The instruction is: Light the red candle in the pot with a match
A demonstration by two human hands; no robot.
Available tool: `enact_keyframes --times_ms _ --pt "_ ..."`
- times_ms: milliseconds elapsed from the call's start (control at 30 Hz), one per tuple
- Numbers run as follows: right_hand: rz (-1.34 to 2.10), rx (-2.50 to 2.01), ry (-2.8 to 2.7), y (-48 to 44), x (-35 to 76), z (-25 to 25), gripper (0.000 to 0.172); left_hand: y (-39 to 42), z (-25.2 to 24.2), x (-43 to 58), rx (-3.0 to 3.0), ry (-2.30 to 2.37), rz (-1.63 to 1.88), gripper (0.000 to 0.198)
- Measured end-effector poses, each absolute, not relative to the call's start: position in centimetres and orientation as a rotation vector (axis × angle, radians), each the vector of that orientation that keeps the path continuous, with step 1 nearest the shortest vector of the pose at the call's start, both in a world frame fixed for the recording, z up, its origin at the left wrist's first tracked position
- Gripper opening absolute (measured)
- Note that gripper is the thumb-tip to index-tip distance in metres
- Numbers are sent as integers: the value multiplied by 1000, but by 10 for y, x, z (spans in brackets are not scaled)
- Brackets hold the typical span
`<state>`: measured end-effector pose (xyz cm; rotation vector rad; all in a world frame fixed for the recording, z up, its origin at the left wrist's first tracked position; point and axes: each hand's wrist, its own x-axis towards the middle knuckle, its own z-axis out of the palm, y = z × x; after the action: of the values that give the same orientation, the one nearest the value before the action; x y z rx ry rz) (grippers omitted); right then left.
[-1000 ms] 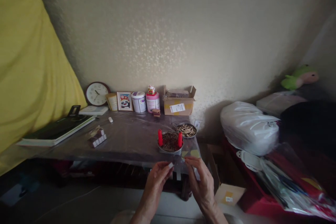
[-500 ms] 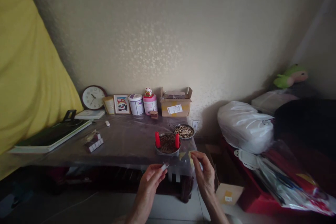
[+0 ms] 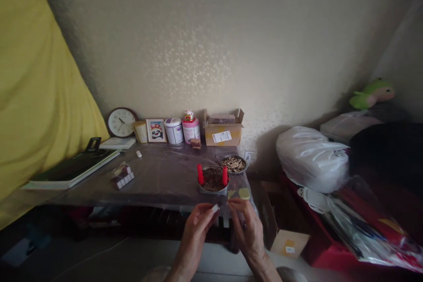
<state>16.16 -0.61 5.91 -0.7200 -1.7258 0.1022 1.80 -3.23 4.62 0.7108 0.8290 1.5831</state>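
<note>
My left hand is closed on a small white matchbox, which sticks out past the thumb and fingertips. My right hand pinches what looks like a match; only a tiny dark tip shows at the fingers, close to the right of the box. Just beyond both hands, a round tin of dark grains stands near the table's front edge. Two red candles, a left one and a right one, stand upright at its sides. Behind it to the right, a round dish holds many matchsticks.
A pack of small boxes lies on the plastic-covered table. Along the wall stand a clock, a picture frame, two canisters and a cardboard box. Right of the table are an open carton and white bags.
My right hand has moved left and slightly down, bringing its pinched fingers close to the matchbox. My left hand has shifted slightly right, still holding the box. The view has shifted slightly.
</note>
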Motion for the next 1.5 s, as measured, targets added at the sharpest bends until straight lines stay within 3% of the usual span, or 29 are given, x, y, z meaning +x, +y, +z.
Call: enact_keyframes --times_ms 133,267,433,867,1500 --pt "35 -581 -1745 -8 165 64 24 -28 44 16 701 854 1579 16" --pt "94 -796 -1817 16 165 41 17 -31 51 16 776 892 1578 19" --pt "287 -1035 -1522 34 178 34 17 -33 46 4 736 949 1560 24" --pt "835 -985 -1097 36 181 60 28 -24 12 -43 557 980 1576 38" --pt "859 -858 -1098 67 157 83 26 -25 -11 -47 522 988 1506 38"
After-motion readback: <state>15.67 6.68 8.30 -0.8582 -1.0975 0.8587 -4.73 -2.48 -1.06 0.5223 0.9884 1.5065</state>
